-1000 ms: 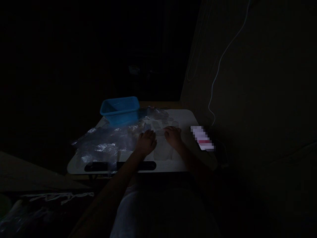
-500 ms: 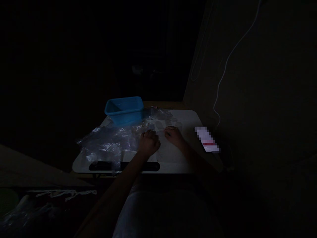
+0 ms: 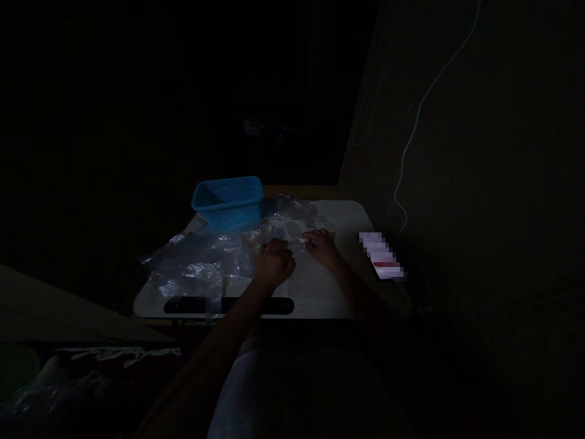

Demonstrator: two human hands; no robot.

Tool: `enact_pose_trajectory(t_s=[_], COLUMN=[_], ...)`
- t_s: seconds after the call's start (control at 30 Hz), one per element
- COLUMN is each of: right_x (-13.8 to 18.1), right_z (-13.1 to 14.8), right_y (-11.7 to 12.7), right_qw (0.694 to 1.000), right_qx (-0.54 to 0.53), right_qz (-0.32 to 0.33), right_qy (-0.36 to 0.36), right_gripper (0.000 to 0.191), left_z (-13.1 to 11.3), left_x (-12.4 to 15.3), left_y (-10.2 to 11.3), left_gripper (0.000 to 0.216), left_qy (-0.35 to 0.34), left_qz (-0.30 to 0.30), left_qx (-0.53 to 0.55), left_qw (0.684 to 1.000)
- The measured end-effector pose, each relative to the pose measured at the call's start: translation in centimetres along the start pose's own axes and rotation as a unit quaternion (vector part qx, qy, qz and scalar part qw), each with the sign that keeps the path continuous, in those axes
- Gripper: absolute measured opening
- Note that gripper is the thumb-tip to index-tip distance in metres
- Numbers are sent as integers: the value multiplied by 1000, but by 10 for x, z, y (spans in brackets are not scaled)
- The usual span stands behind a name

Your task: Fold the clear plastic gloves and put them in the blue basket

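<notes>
Over the middle of a white table [image 3: 338,210], my left hand [image 3: 273,262] is closed, its fingers curled; whatever they hold is hidden. A pile of crinkled clear plastic bags [image 3: 201,259] lies just left of it, partly against the hand. My right hand [image 3: 321,247] hovers a short way to the right, its index finger stretched out and apart from the thumb. A small shiny clear bit shows by these fingertips, too dim to name. Beneath and between the hands, a thin clear sheet [image 3: 304,283] lies on the tabletop. Flat greyish rounded patches [image 3: 295,229] show just beyond my hands.
A blue plastic basin [image 3: 233,213] stands at the back left among the bags. A phone [image 3: 381,256] with a lit, blurred screen is at the right edge. A white cable [image 3: 417,122] hangs along the wall. A dark slot [image 3: 192,306] runs along the front edge. The room is very dark.
My right hand's fingers have opened out from a curled pose, and the hand has risen slightly. My left hand has stayed nearly in place.
</notes>
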State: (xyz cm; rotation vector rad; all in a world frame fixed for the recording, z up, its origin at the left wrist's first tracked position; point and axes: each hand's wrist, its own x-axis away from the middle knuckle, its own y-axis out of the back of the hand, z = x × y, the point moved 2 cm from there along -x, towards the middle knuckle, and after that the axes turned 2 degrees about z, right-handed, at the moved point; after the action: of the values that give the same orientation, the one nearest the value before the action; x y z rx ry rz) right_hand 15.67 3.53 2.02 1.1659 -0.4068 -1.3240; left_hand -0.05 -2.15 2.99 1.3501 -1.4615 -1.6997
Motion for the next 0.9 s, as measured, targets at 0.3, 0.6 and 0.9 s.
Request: enact_pose_trajectory(t_s=[0.3, 0.6, 0.9], right_x=[-2, -5, -6], right_z=[-4, -16, -18], right_y=[-1, -4, -4], right_qw=[995, 930, 929], right_qx=[-95, -358, -362], right_qz=[-13, -43, -46], right_qy=[-7, -73, -56], right_gripper=[32, 15, 19], left_z=[1, -1, 0], left_x=[0, 0, -1], left_y=[-5, -10, -12], left_gripper=[31, 40, 46], left_qy=[-21, -43, 15], left_qz=[14, 24, 31], left_qx=[-8, -6, -40], left_qw=[1000, 999, 999])
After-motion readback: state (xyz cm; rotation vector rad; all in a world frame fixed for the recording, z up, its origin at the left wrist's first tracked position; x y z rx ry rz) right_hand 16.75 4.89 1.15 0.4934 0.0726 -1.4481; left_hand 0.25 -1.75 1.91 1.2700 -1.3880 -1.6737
